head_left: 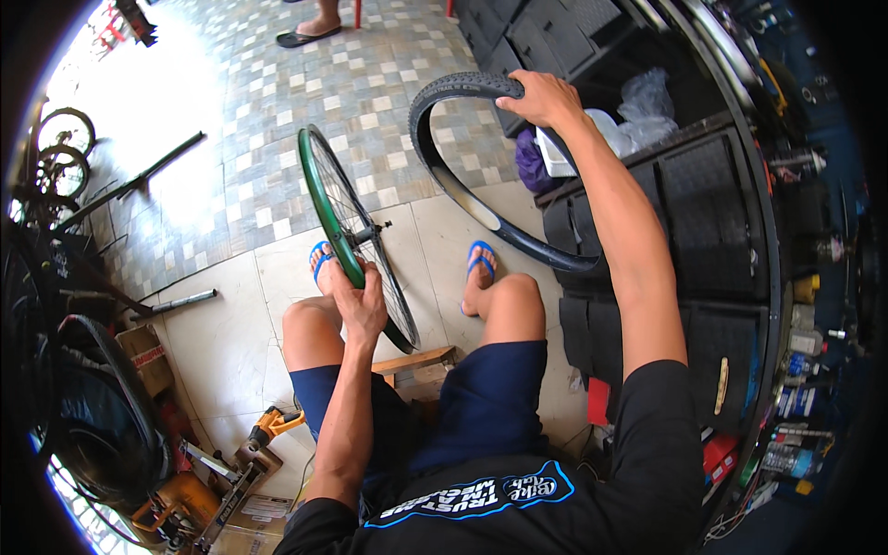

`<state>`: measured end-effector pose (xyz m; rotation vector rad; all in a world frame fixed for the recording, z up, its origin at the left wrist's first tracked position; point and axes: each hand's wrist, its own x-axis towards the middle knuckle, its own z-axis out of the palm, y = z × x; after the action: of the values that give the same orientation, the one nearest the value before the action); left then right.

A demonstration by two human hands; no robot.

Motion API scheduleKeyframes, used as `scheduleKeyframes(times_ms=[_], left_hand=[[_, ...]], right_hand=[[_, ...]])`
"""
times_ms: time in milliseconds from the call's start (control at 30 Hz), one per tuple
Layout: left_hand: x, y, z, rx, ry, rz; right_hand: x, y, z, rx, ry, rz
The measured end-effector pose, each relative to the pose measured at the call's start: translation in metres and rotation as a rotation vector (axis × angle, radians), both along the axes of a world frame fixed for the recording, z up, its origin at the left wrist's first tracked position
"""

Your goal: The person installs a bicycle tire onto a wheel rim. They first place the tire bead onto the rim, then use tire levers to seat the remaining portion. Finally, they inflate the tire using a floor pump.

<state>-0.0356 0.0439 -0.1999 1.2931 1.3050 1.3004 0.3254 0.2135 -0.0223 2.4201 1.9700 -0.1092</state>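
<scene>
Clasping the green rim on its near side, the left grip (361,301) is keeping thumb and fingers wrapped around the wheel (324,208), which is standing tilted between the person's knees, its hub (367,235) facing right. The right grip (546,97) is hooking over the upper part of a black knobbly tyre (425,148), its fingers bending across the tread and its thumb pointing along the tyre's edge. The tyre is hanging as an open loop to the right of the wheel, its lower end reaching toward the dark drawers (698,217).

As for how far things are standing, the tyre is sitting wholly apart from the rim, and no part of it is seating there. The rim itself is appearing bare, while the spokes and hub are showing in place. Fitting the two together is not being done here; whether the tyre is newly off or waiting to go on, I cannot tell. No inner tube is showing clearly on the rim or inside the tyre.

Farther out, blue sandals (479,260) are resting on pale tiles, and a wooden piece (416,359) is lying low between the legs. A yellow drill (275,424) is sitting at lower left, a purple bag (534,162) is bunching beside the drawers, and another person's sandalled foot (314,33) is showing at the top.
</scene>
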Motion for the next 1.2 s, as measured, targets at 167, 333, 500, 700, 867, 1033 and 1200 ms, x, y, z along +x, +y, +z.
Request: scheduleKeyframes(times_ms=[167,333,500,700,867,1033,1200], left_hand=[[-0.003,-0.002,0.026,-0.026,0.085,0.064],[-0.007,0.003,0.032,-0.049,-0.011,0.048],[-0.011,0.002,0.022,0.056,0.128,0.078],[-0.015,-0.009,0.018,0.17,0.259,0.167],[-0.019,-0.026,0.023,0.139,0.283,0.164],[-0.02,-0.048,0.022,0.16,0.299,0.146],[-0.019,-0.073,0.014,0.136,0.313,0.018]], right_hand=[[-0.033,0.028,0.008,0.064,0.051,0.036],[-0.053,0.044,0.01,0.151,0.073,0.043],[-0.066,0.031,-0.008,0.306,0.148,0.009],[-0.085,-0.036,-0.043,0.4,0.248,-0.068],[-0.115,-0.109,-0.064,0.497,0.285,-0.118],[-0.145,-0.177,-0.076,0.488,0.346,-0.184],[-0.158,-0.227,-0.084,0.432,0.354,-0.247]])
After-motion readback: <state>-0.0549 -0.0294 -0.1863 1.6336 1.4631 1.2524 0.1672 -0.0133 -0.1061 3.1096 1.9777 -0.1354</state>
